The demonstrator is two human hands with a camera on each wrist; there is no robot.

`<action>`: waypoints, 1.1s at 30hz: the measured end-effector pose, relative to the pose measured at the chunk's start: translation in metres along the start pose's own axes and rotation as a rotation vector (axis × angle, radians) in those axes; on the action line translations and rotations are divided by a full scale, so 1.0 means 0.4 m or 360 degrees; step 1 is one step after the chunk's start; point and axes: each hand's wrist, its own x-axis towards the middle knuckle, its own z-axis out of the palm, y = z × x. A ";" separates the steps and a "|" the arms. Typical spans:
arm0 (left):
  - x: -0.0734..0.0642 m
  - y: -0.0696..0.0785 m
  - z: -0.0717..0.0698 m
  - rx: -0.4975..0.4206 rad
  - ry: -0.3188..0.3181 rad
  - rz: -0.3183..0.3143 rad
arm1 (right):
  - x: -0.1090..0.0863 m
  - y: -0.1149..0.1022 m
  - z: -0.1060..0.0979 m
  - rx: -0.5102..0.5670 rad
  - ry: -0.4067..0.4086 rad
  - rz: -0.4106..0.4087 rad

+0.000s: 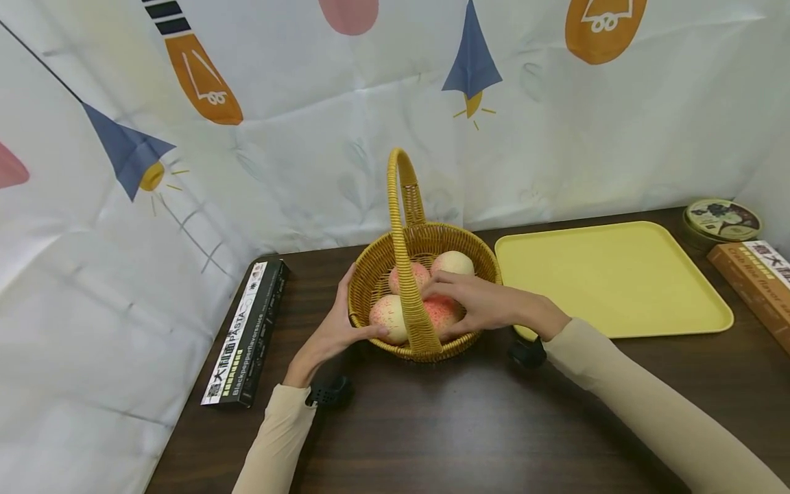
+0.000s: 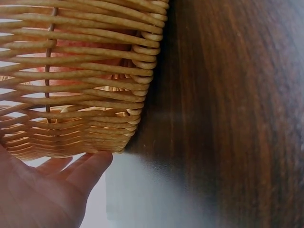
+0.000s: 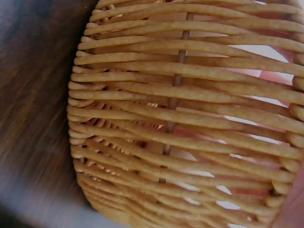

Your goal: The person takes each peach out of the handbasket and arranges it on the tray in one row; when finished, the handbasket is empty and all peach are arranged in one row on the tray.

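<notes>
A yellow wicker basket (image 1: 447,237) with a tall arched handle stands on the dark table, several peaches inside. My left hand (image 1: 333,333) holds the basket's left side, thumb over the rim and fingers along the outer wall; in the left wrist view, its fingers (image 2: 92,171) touch the weave. Reaching in from the right, my right hand (image 1: 484,302) grips a red-speckled peach (image 1: 441,312) between thumb and fingers. Around it lie a pale peach (image 1: 387,315), a pinker peach (image 1: 415,276) and another pale peach (image 1: 453,263). In the right wrist view, basket weave (image 3: 190,104) hides most of that hand.
A yellow tray (image 1: 611,281) lies right of the basket. Beyond it are a round tin (image 1: 723,219) and a brown box (image 1: 756,281). A black pasta box (image 1: 247,333) lies at the left table edge. A printed white cloth (image 1: 321,158) hangs behind the table.
</notes>
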 end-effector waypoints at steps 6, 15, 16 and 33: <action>-0.004 0.006 -0.004 0.0015 -0.0007 -0.0027 | 0.021 -0.005 0.004 -0.0039 -0.0059 0.0041; -0.005 0.002 -0.001 0.0018 0.0018 -0.0048 | 0.031 -0.004 0.004 -0.0032 -0.0103 0.0022; -0.005 0.001 -0.001 0.0012 0.0018 -0.0047 | 0.030 -0.002 0.003 -0.0036 -0.0105 0.0019; -0.006 0.000 -0.001 0.0038 0.0020 -0.0069 | -0.057 -0.008 -0.112 0.0456 0.0356 0.0075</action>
